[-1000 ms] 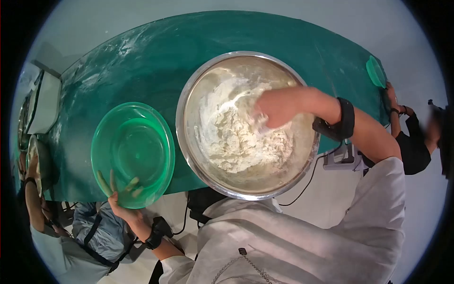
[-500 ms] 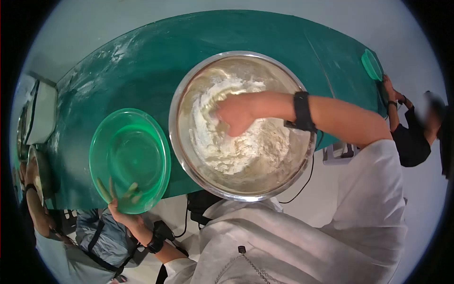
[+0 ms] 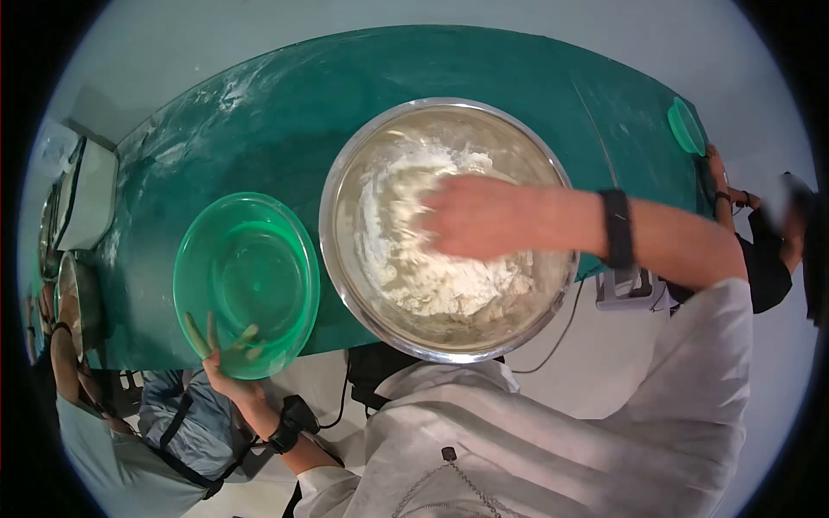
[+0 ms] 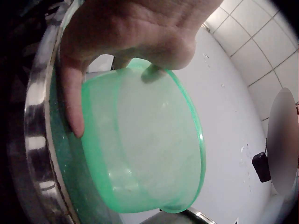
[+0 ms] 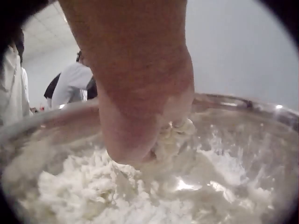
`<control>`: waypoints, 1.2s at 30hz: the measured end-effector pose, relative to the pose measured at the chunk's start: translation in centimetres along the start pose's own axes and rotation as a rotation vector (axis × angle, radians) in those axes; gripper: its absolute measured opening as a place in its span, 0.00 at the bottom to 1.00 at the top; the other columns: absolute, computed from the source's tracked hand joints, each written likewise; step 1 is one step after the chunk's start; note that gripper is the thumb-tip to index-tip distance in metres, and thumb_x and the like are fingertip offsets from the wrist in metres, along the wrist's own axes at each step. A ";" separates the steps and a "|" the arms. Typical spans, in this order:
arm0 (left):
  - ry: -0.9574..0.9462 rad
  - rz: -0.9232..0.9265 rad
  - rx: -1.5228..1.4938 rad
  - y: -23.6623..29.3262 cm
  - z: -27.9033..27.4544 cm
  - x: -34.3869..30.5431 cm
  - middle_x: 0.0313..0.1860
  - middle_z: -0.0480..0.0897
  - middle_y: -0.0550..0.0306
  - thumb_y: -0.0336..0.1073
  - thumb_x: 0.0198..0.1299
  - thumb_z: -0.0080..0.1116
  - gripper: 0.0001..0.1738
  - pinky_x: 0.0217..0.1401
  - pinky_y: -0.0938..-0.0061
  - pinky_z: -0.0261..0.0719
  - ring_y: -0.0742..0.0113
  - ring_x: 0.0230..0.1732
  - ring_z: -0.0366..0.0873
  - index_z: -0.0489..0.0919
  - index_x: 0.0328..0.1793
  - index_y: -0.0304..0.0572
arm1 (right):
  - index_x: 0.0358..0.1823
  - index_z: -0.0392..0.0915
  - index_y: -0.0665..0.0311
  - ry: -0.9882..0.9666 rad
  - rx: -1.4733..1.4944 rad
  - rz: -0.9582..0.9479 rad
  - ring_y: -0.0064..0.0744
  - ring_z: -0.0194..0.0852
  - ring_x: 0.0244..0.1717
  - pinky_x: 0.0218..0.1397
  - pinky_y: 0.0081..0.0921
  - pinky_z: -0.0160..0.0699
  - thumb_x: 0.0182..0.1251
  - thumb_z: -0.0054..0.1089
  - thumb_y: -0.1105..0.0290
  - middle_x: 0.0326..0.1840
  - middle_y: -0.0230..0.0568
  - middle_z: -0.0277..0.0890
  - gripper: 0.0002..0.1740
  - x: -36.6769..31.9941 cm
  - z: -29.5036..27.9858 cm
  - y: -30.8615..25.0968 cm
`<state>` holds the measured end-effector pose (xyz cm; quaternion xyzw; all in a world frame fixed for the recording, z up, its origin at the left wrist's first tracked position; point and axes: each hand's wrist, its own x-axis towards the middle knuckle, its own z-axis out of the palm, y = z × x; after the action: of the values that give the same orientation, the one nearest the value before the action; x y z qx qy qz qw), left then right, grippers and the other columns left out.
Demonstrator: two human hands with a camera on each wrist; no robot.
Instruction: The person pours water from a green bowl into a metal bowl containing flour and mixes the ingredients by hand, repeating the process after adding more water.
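Note:
The left hand (image 3: 228, 382) grips the lower edge of a translucent green bowl (image 3: 259, 281), its spread fingers showing through the plastic. In the left wrist view that hand (image 4: 128, 39) lies across the bowl (image 4: 149, 140), one finger down its outer side. Inside a large steel bowl (image 3: 337, 298), the right hand (image 3: 475, 217) is over crumbly white floury dough (image 3: 445, 289), fingers loosely spread and blurred. From the right wrist, the hand (image 5: 140, 107) reaches into the dough (image 5: 88, 186); its fingertips are hidden, with sticky dough beside them.
The steel bowl stands on a flour-dusted green table (image 3: 285, 95). At the far left are a white box (image 3: 89, 198) and another metal bowl (image 3: 82, 302) with a person's arm beside it. A small green bowl (image 3: 686, 127) is near another person at the right.
The right hand first moved left across the steel bowl, then slightly back right, its fingers now more spread. The left hand keeps its grip on the green bowl, with little shift.

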<state>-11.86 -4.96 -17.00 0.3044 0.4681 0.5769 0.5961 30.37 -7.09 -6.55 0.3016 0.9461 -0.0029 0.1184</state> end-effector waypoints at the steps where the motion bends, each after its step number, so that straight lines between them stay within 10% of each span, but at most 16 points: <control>1: 0.027 0.022 0.027 -0.2 -0.4 0.2 0.71 0.63 0.43 0.43 0.59 0.43 0.40 0.41 0.57 0.84 0.43 0.44 0.81 0.50 0.77 0.36 | 0.37 0.81 0.55 -0.017 -0.056 -0.075 0.39 0.77 0.45 0.45 0.37 0.77 0.55 0.59 0.62 0.41 0.37 0.76 0.10 1.4 1.3 1.2; 9: 0.164 -0.050 0.052 -1.2 -3.7 1.2 0.54 0.75 0.42 0.43 0.57 0.46 0.39 0.38 0.60 0.82 0.47 0.41 0.82 0.56 0.73 0.29 | 0.23 0.80 0.55 0.059 -0.114 -0.130 0.35 0.78 0.39 0.41 0.35 0.78 0.56 0.56 0.64 0.32 0.31 0.78 0.08 6.1 5.2 4.0; 13: 0.081 0.065 0.060 -0.6 -1.6 0.4 0.57 0.73 0.39 0.43 0.57 0.46 0.41 0.39 0.60 0.83 0.45 0.41 0.82 0.52 0.74 0.28 | 0.26 0.83 0.62 -0.520 -0.120 0.365 0.36 0.78 0.41 0.38 0.37 0.79 0.48 0.62 0.67 0.33 0.39 0.80 0.07 2.9 3.8 4.0; 21: 0.017 -0.024 0.015 -0.3 -0.7 -0.3 0.69 0.65 0.41 0.43 0.57 0.45 0.41 0.41 0.57 0.82 0.41 0.43 0.82 0.51 0.76 0.33 | 0.37 0.81 0.74 -0.684 0.670 0.785 0.58 0.80 0.36 0.41 0.43 0.79 0.48 0.59 0.67 0.33 0.61 0.79 0.18 -3.2 1.1 0.7; 33: 0.075 0.001 0.066 -0.3 -1.0 -0.1 0.68 0.67 0.43 0.44 0.57 0.45 0.40 0.40 0.60 0.83 0.45 0.42 0.82 0.54 0.75 0.32 | 0.44 0.76 0.74 -0.550 0.579 0.559 0.54 0.79 0.39 0.44 0.45 0.78 0.50 0.55 0.73 0.34 0.59 0.77 0.18 0.0 -4.9 -1.3; 36: 0.100 -0.017 0.060 -0.5 -1.7 0.1 0.65 0.69 0.41 0.44 0.57 0.47 0.40 0.39 0.60 0.82 0.46 0.41 0.82 0.54 0.74 0.31 | 0.37 0.80 0.68 -0.184 0.277 0.401 0.50 0.79 0.44 0.46 0.39 0.81 0.52 0.56 0.75 0.40 0.49 0.78 0.11 1.9 2.1 2.8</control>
<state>-13.25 -5.21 -18.12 0.2888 0.5169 0.5723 0.5673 30.91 -3.90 -8.81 0.4947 0.8433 -0.1365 0.1596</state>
